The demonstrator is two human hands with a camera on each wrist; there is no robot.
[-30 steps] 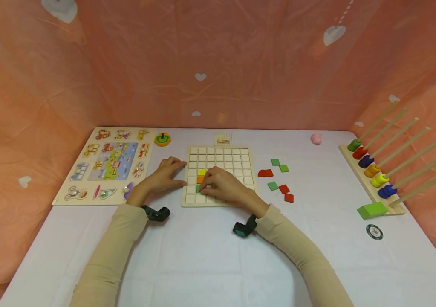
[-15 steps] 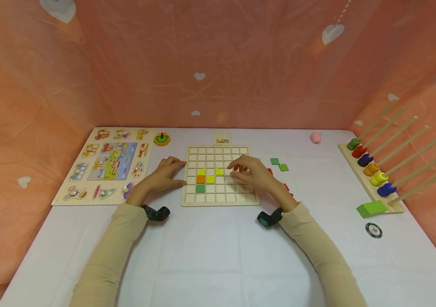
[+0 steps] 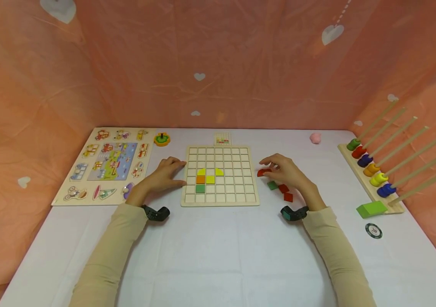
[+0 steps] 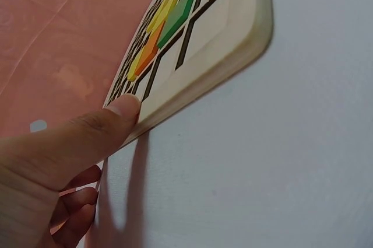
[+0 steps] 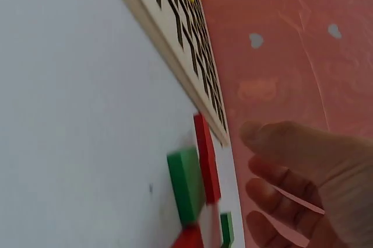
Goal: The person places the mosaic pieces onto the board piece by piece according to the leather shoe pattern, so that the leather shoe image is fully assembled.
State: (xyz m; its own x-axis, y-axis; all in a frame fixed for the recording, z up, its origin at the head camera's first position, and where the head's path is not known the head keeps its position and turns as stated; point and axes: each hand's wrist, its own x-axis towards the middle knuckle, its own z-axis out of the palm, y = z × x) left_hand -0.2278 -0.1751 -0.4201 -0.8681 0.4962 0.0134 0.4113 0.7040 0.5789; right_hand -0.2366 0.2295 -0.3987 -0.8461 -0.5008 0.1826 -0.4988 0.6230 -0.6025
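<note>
Room: pink cloth with white hearts [image 3: 333, 34] is hanging on all sides.
Table: a white tabletop [image 3: 210, 256] is carrying everything.
Grid board [image 3: 237, 160]: lying at the centre, holding yellow, orange and green tiles [image 3: 205, 180] toward its left.
Picture puzzle [image 3: 106, 164]: lying far left.
Peg rack [image 3: 373, 175]: standing far right – coloured rings on its rods.
Loose tiles [image 3: 283, 189]: red and green, lying just right of the board.
Left hand [image 3: 164, 175]: resting relaxed, thumb [image 4: 113, 122] pressing the board's left edge.
Right hand [image 3: 288, 172]: hovering over the loose tiles, fingers loosely spread – grasping nothing.
</note>
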